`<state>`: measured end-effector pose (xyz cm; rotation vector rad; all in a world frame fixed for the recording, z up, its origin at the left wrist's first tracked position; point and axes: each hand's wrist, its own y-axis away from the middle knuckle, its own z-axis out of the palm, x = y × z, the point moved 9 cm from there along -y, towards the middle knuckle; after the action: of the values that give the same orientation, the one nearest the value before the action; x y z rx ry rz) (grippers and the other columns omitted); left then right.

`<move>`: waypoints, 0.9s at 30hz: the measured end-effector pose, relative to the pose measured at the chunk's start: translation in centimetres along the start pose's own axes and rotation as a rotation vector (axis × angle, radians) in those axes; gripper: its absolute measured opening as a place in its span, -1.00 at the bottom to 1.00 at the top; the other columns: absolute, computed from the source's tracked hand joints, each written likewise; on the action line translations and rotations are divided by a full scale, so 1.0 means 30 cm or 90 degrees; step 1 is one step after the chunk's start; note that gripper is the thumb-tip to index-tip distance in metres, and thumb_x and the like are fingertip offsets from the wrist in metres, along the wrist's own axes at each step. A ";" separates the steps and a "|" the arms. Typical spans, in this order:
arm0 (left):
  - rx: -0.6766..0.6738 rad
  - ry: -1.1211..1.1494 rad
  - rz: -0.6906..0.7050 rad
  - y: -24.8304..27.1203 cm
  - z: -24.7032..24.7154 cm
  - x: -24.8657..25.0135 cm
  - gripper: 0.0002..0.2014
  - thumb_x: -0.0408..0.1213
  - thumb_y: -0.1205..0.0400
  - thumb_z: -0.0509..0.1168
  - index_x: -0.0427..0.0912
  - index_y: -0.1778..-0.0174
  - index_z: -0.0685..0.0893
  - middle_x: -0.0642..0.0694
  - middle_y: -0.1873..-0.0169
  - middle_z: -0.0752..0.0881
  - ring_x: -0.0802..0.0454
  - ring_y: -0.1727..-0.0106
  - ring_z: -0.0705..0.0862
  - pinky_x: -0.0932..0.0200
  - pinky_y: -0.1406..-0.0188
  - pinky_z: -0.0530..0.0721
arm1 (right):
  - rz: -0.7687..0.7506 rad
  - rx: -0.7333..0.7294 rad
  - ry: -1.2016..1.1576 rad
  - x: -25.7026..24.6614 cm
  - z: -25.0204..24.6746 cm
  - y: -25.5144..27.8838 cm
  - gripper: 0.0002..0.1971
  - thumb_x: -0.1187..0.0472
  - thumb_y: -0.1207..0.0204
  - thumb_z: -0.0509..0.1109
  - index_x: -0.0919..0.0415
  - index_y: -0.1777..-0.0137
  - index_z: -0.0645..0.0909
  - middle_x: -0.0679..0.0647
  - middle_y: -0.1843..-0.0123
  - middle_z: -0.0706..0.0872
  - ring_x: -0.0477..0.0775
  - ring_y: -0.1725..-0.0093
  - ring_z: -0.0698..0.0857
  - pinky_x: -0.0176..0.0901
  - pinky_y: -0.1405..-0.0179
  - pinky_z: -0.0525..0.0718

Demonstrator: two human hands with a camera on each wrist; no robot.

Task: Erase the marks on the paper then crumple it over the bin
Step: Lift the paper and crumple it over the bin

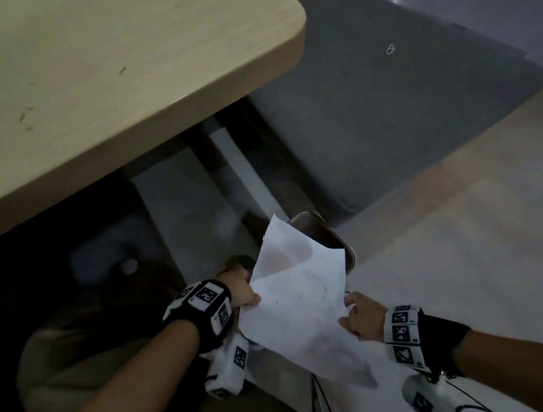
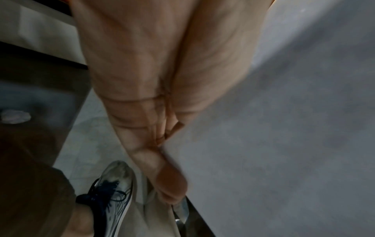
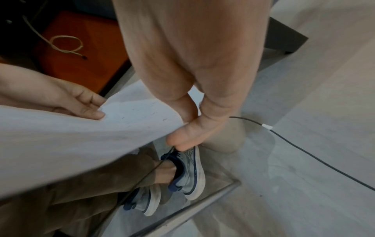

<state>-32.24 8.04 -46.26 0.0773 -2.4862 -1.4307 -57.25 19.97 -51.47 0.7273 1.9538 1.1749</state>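
**Sheet held flat above the bin, not yet crumpled**

Below the bench point(image 1: 143, 85) edge, we are holding the paper point(image 1: 300, 298) out in the air, its far end overlapping the dark bin point(image 1: 334, 233) on the floor. Our left hand point(image 1: 239, 291) is pinching the sheet's left edge, thumb on top and fingers beneath. Our right hand point(image 1: 363, 317) is pinching the right edge the same way, thumb point(image 3: 188, 133) pressed against the underside as the right wrist view shows it. Both grips are narrow and closed on the paper alone.

We are judging the sheet's long axis to run from our lap away toward the bin, with the far corner pointing up and forward; the surface is sagging a little between the hands. A few faint specks are showing on it, too small to tell whether they are leftover marks.

From here, much of the sheet is hanging over the floor and our shoes point(image 3: 188, 173) rather than the bin, so crumpling now could let the ball fall outside. Thin edge pinches could also slip or tear the sheet as we are gathering it in.
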 end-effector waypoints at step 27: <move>0.044 0.626 -0.175 0.045 0.046 0.069 -0.86 -0.30 -0.69 0.39 -0.28 -0.09 0.65 -0.27 0.00 0.71 -0.14 0.10 0.72 0.03 0.18 0.82 | 0.021 -0.014 -0.751 -0.097 0.150 -0.101 -0.76 0.55 -0.66 0.21 0.44 -0.26 0.60 0.26 -0.05 0.73 0.18 -0.01 0.74 0.01 -0.26 0.71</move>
<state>-34.47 9.51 -45.33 0.9202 -1.7190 -1.0051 -52.22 18.66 -54.75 1.0983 0.9246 0.5215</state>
